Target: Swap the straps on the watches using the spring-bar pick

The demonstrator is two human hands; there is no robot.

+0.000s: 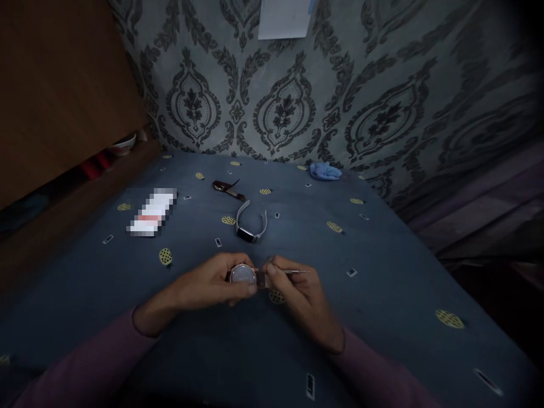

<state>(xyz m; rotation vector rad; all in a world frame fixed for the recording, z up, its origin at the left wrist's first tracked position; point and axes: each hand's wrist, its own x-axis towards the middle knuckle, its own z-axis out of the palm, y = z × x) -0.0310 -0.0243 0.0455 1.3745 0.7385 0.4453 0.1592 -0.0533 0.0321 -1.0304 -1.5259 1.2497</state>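
watch (243, 275): held in the left hand above the near middle of the blue cloth (382, 317); round and pale on the side turned up, too dim to tell front from back.
left hand (215, 279): closed on the watch, with the thumb along the near edge and the fingers around the far side.
right hand (300, 289): narrow, pinching a thin metal tool (300, 272) between thumb and fingers, just right of the watch.
tool end: hidden by the fingertips on the side toward the watch; cannot tell whether touching it.
dark strap (260, 280): showing between the watch and the right fingertips; cannot tell whether firmly joined or loose.
work at the strap: judged to be the step in hand, likely fine work where strap meets watch.
next move: seems to call for a firm left hold and small, careful pressure from the tool; likely to scratch or slip if forced.
grey-strapped watch (245, 234): lying just far of the hands, with the strap ends open toward the wall.
brown-strapped watch (229, 190): lying farther off, slightly left.
white slab (153, 212): lying far left, too blurred to name.
blue bundle (325, 171): crumpled at the far right, near the wall.
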